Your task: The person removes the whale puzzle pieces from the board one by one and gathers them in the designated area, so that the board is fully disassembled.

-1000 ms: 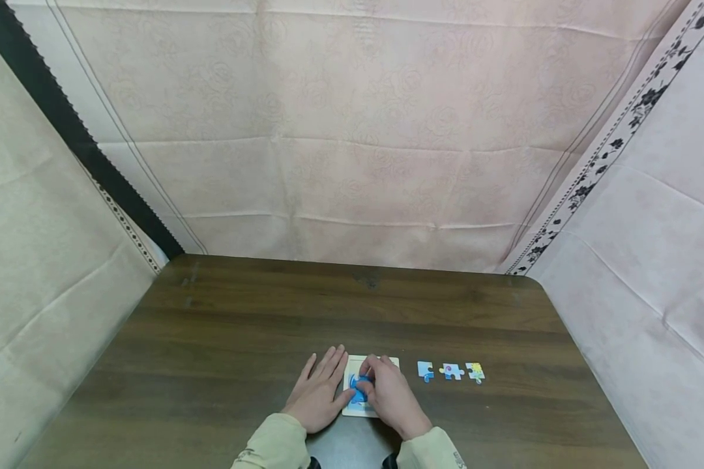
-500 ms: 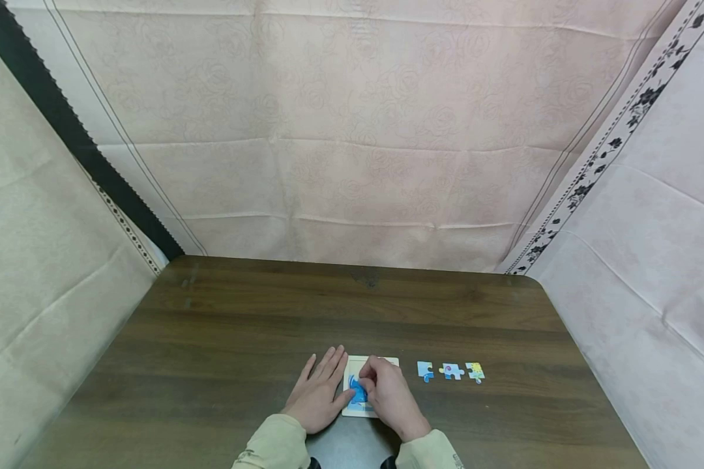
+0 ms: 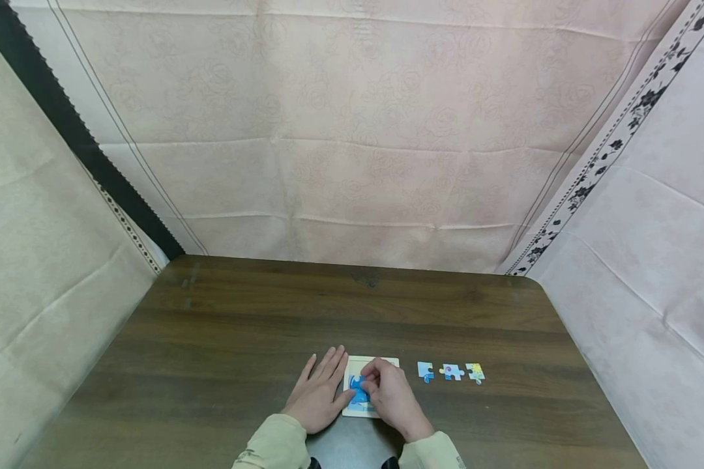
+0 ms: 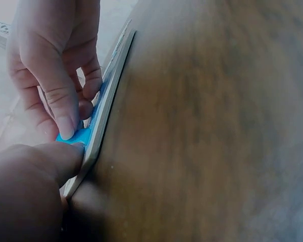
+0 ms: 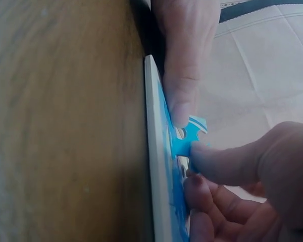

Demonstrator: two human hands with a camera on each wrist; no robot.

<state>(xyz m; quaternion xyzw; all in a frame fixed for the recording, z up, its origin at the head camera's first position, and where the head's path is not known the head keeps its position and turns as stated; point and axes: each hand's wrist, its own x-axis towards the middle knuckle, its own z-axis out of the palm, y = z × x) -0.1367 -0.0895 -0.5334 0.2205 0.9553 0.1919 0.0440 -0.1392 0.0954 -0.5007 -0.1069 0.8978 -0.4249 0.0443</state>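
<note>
A small puzzle board with a pale rim and a blue picture lies near the table's front edge. My right hand is over its right part and pinches a blue puzzle piece between thumb and finger. That piece stands tilted up from the board in the right wrist view. Along the board's left side my left hand lies flat with straight fingers. Its thumb reaches over the board edge, close to the blue piece; whether it touches the piece I cannot tell. The right hand hides part of the picture.
Three loose puzzle pieces lie in a row right of the board: a blue and white one, a mostly light blue one and a yellow and blue one. Pale cloth hangs behind the brown wooden table.
The right hand's fingers have drawn together and shifted slightly over the board, still at the blue piece. The left hand and the three loose pieces have stayed put.
</note>
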